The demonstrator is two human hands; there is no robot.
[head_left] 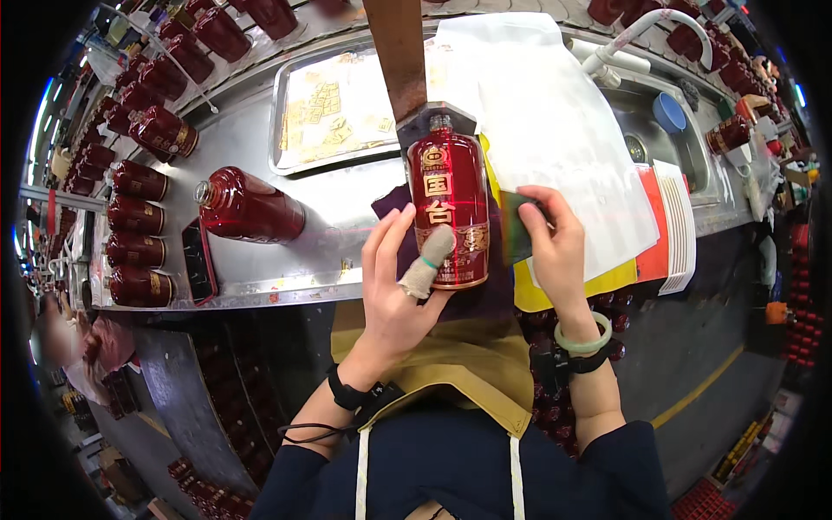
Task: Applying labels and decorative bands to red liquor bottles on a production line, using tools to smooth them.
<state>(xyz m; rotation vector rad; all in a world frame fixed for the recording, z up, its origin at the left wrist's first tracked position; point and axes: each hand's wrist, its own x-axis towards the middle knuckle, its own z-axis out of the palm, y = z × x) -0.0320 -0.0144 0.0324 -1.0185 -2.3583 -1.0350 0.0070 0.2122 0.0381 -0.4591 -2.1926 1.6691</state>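
A dark red glass bottle [465, 204] with gold lettering and a patterned gold band rests on its back before me, its neck pointing away. My left hand [390, 299] lies along its left side with fingers spread. One finger, wrapped in a pale cover with a green band, presses on the bottle's lower front. Beside the bottle's right side, my right hand [559, 247] pinches a dark green flat piece [515, 230], blurred, its kind unclear. Dark cloth [387, 203] shows beneath the bottle. A thin red light line crosses the bottle.
A metal tray [276, 130] of gold labels lies beyond, beside a brown post [397, 52]. Another red bottle [251, 208] is at left, near a row of several bottles [137, 215]. White sheets [563, 130] cover the right side, before a sink [706, 165] with a blue bowl [669, 113].
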